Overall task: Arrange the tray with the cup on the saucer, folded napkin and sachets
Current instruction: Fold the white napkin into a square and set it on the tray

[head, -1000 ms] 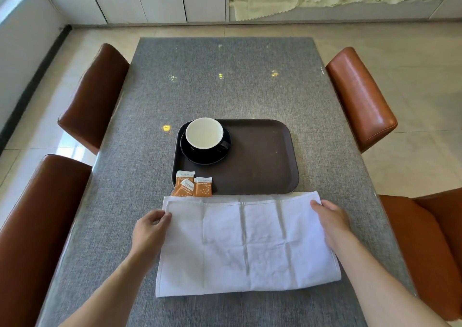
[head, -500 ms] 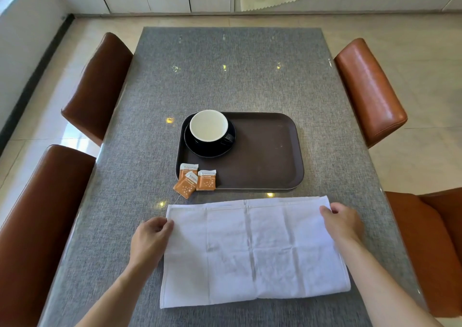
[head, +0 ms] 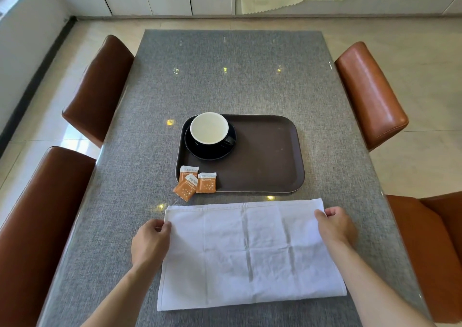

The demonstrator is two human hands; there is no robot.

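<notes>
A white napkin lies flat on the grey table, near me and just short of the tray. My left hand pinches its far left corner. My right hand pinches its far right corner. The dark brown tray sits in the middle of the table. In the tray's far left corner stands a black cup with a white inside, on a black saucer. Three orange sachets lie at the tray's near left corner, one of them hanging over the rim onto the table.
The table has a grey woven cover. Brown leather chairs stand on both sides: two at the left and two at the right. White cabinets line the far wall.
The napkin has come toward me, off the tray's near rim, with both hands on its far corners. A gap of bare table now shows between it and the tray, and the sachets are uncovered.
</notes>
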